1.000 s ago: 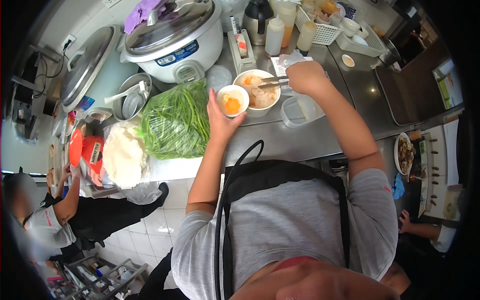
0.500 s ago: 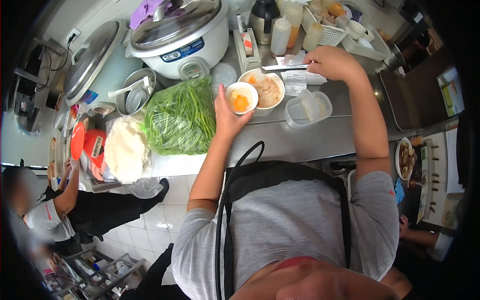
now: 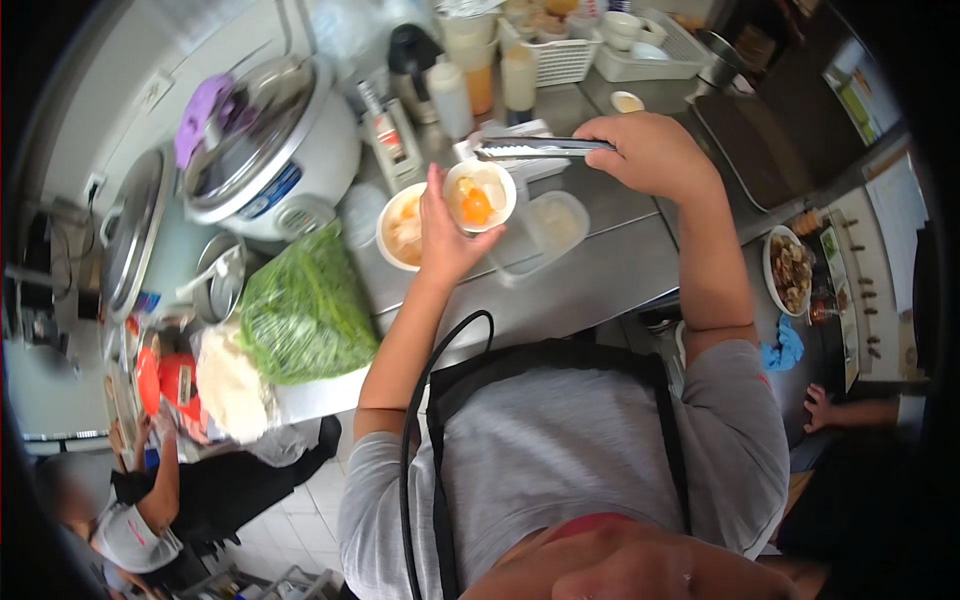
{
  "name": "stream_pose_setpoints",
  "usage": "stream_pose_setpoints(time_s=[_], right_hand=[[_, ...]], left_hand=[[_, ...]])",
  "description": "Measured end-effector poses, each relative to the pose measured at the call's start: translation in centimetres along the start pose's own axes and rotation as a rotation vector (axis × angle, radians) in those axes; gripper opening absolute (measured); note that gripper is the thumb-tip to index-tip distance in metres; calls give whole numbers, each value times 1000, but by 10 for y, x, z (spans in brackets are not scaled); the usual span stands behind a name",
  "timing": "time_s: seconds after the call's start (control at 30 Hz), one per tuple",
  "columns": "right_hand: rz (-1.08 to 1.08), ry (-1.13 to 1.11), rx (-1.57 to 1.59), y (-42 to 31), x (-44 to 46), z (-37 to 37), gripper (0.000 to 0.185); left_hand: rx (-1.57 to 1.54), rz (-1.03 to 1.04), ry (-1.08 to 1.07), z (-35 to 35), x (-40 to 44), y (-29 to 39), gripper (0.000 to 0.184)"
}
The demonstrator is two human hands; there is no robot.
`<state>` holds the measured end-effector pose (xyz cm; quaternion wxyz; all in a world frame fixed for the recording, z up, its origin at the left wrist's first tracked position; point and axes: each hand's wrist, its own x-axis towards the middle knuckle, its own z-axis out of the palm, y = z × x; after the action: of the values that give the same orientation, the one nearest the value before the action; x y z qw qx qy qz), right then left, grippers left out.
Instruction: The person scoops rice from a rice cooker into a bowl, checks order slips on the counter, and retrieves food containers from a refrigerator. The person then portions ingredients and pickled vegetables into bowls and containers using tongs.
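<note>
A small white bowl point(image 3: 511, 213) with orange and pale pieces in it is in my left hand point(image 3: 447, 240), thumb and fingers around its sides. My right hand point(image 3: 655, 152) is closed on metal tongs point(image 3: 550, 148). Their tips point left, just beyond the bowl's far rim, and I see no food between them. A larger white bowl point(image 3: 391, 262) with pale and orange pieces stands on the counter, left of my left hand and partly hidden by it. Under and right of the small bowl lies a clear plastic container point(image 3: 578, 226).
Left are a bag of green vegetables point(image 3: 310, 305), a bag of something white point(image 3: 228, 375) and a large rice cooker point(image 3: 300, 160). Squeeze bottles point(image 3: 450, 97) and a white basket point(image 3: 565, 65) line the back. Another person point(image 3: 140, 530) works at lower left.
The view has turned, so the counter things appear shifted. My left hand and the small bowl have moved right relative to the larger bowl, toward the clear container. The tongs stay close to the small bowl.
</note>
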<state>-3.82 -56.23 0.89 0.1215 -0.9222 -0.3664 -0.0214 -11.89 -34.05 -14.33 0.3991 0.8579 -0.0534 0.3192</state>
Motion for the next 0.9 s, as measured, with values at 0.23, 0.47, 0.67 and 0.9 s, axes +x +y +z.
stream_pose_setpoints(time_s=[0.23, 0.47, 0.67, 0.9], right_hand=[[286, 312, 39, 138, -68, -59, 27], [424, 419, 178, 249, -138, -51, 29], [559, 321, 176, 302, -168, -17, 31], [630, 192, 370, 337, -156, 8, 31]], left_hand=[[-138, 124, -118, 120, 105, 51, 102], [-196, 29, -247, 313, 168, 57, 102], [207, -159, -436, 433, 175, 42, 100], [524, -21, -360, 479, 196, 16, 95]])
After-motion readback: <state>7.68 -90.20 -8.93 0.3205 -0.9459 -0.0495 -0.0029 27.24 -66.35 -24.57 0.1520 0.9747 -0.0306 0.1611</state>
